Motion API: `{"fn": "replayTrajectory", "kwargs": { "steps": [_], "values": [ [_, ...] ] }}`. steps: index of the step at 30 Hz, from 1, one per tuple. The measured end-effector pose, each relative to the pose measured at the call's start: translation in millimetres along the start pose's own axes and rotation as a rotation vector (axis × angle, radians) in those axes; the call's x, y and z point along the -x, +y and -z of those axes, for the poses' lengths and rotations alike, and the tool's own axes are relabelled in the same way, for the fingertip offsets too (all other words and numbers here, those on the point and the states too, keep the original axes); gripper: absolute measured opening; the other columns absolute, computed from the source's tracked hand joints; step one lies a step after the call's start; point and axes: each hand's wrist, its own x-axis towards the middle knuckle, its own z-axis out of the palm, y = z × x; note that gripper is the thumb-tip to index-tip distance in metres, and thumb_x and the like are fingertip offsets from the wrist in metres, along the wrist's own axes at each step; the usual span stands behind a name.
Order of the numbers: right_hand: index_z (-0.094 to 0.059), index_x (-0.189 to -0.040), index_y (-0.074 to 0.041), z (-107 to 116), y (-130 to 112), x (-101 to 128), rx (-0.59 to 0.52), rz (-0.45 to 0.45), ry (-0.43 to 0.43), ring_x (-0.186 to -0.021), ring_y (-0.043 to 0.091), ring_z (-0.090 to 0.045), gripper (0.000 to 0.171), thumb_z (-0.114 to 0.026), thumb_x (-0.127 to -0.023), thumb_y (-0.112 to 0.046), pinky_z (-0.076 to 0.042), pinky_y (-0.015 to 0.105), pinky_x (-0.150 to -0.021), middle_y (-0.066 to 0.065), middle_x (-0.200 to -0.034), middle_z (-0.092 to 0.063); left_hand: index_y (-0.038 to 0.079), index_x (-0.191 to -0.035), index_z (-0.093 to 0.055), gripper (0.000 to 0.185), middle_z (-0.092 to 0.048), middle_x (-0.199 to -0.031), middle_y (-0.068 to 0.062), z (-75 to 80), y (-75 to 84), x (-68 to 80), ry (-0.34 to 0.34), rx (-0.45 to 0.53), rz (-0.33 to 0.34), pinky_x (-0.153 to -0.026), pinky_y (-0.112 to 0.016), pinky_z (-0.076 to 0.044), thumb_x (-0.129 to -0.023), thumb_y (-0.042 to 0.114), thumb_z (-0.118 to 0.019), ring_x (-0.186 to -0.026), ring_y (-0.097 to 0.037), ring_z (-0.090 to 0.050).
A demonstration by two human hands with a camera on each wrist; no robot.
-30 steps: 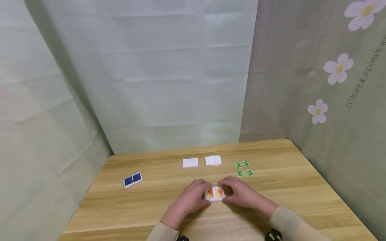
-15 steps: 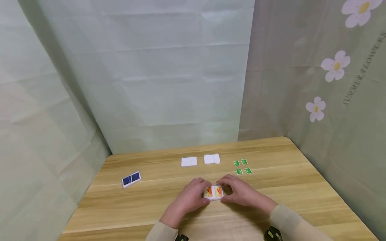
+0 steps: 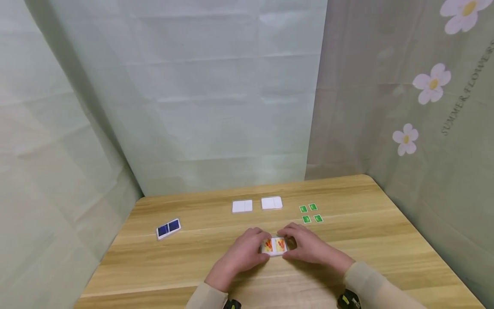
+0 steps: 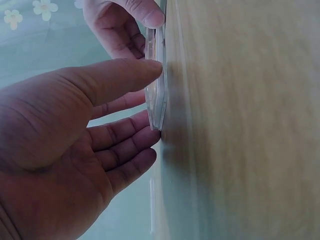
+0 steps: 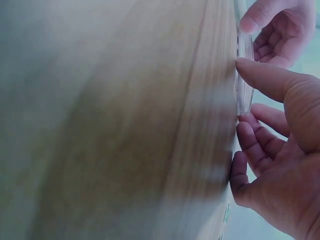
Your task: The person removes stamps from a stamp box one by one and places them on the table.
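Both hands hold a small clear plastic case [image 3: 274, 246] with two orange-and-yellow pictures, low over the wooden table [image 3: 193, 266] at front centre. My left hand [image 3: 243, 252] grips its left end, thumb on the near edge and fingers at the far edge. The other end is held the same way by my right hand [image 3: 306, 244]. In the left wrist view the clear case [image 4: 157, 95] appears edge-on as thin layers, close to the tabletop. Similarly, the right wrist view has the case [image 5: 244, 92] edge-on beside the thumb. Fingers hide its two ends from above.
Two white-faced flat cases [image 3: 242, 206] lie behind the hands. To their right are several small green picture squares [image 3: 306, 219]. A flat case with two dark blue pictures [image 3: 168, 228] lies at left. Pale cloth [image 3: 216, 107] hangs around the table's back and sides.
The head view has shifted slightly. Both hands keep their grip on the case, with hardly any visible movement.
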Motion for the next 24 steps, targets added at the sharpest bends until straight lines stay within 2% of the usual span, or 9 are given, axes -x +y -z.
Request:
{"fn": "replayTrajectory", "kwargs": {
  "steps": [16, 24],
  "values": [
    [-0.070, -0.141, -0.006, 1.3, -3.0, 0.2, -0.026, -0.015, -0.025, -0.122, 0.030, -0.064, 0.064, -0.096, -0.086, -0.026, -0.051, 0.061, -0.108, 0.007, -0.134, -0.067, 0.008, -0.137, -0.074, 0.050, -0.071, -0.135, -0.008, 5.0, 0.5, 0.2, -0.036, 0.014, 0.008, -0.107, -0.044, -0.055, -0.090, 0.019, -0.090, -0.122, -0.024, -0.065],
    [-0.068, -0.145, -0.004, 2.1, -2.2, 1.6, -0.035, -0.016, -0.023, -0.117, 0.026, -0.064, 0.068, -0.096, -0.086, -0.025, -0.054, 0.055, -0.104, 0.003, -0.129, -0.066, 0.010, -0.138, -0.073, 0.048, -0.070, -0.133, -0.007, 8.0, 0.8, 0.4, -0.061, 0.040, 0.012, -0.105, -0.042, -0.056, -0.094, 0.020, -0.089, -0.118, -0.020, -0.065]
  ]
}}
